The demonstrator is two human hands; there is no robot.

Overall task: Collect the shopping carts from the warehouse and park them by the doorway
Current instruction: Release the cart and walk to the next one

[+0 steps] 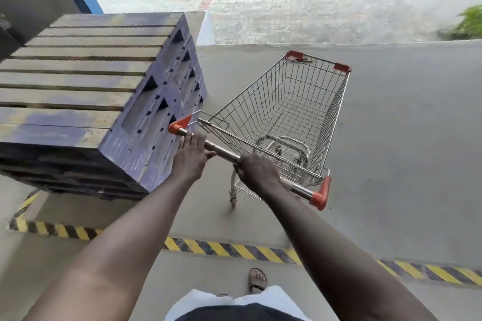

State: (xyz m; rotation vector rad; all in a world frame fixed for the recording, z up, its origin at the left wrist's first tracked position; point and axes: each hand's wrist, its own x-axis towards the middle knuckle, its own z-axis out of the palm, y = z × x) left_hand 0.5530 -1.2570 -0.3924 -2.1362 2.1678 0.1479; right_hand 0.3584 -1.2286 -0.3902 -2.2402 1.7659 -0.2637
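Gripped silver wire shopping cart (287, 112), probably light, stiff and free-rolling, beside stacked blue pallets (78, 86), by its steel handlebar (224, 152): right hand (257, 173) clamped round, left hand (191, 156) laid over, thumb beneath.

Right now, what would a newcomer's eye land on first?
A silver wire shopping cart with orange corner caps stands centre frame, left hand and right hand holding its steel handle bar. A stack of purple-painted wooden pallets sits close on its left; a yellow-and-black hazard stripe crosses the near floor.
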